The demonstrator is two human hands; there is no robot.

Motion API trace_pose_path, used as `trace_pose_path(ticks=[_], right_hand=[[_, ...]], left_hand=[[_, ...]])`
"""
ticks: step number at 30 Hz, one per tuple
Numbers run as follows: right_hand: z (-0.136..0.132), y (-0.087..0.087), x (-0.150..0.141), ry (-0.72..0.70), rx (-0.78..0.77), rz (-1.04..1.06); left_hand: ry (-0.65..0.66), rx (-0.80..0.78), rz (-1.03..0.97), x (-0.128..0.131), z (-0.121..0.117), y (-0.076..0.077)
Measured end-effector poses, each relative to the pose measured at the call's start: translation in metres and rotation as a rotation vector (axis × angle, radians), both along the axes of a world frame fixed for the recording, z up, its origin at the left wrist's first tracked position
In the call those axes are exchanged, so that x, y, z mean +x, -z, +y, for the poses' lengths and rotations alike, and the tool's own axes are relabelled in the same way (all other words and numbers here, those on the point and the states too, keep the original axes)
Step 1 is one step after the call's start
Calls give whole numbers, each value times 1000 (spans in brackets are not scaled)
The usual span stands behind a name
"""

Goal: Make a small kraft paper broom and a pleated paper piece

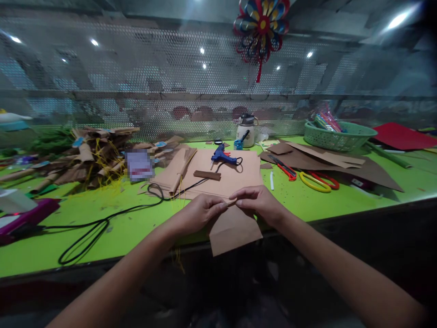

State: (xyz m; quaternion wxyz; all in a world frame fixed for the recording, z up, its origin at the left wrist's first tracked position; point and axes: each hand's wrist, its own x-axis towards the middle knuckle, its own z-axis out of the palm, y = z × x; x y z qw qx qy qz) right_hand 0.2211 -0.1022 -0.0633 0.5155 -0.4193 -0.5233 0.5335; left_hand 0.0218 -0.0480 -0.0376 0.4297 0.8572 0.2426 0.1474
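Note:
Both my hands pinch the upper edge of a sheet of brown paper [234, 230], which looks folded or rolled there. My left hand [204, 210] grips it from the left, thumb on top. My right hand [256, 202] is closed on the same edge from the right, the fingertips of both hands close together. The sheet's lower part hangs over the table's front edge. Just beyond lies a stack of brown paper sheets [235, 186], bearing a blue glue gun [223, 156], a few dark brown strips [207, 175] and a rolled paper piece with yellow string [182, 171].
Left, a heap of paper rolls [88, 159] with yellow strings; a black cable [102, 221] loops near a purple power strip [30, 221]. Right, a red cutter knife [286, 171], yellow-handled scissors [314, 182], brown card [368, 175] and a green basket [336, 135]. A bottle [246, 131] stands behind.

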Motion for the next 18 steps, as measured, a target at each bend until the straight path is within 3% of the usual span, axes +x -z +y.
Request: trace_pose_path(ticks=[5, 9, 18], right_hand=[[-1, 2, 1, -2, 33, -77], [0, 2, 4, 17, 23, -13], [0, -8, 3, 24, -109, 169]], left_hand=[[23, -61, 1, -1, -1, -3], [37, -115, -33, -1, 0, -3], [-32, -433, -88, 4, -10, -10]])
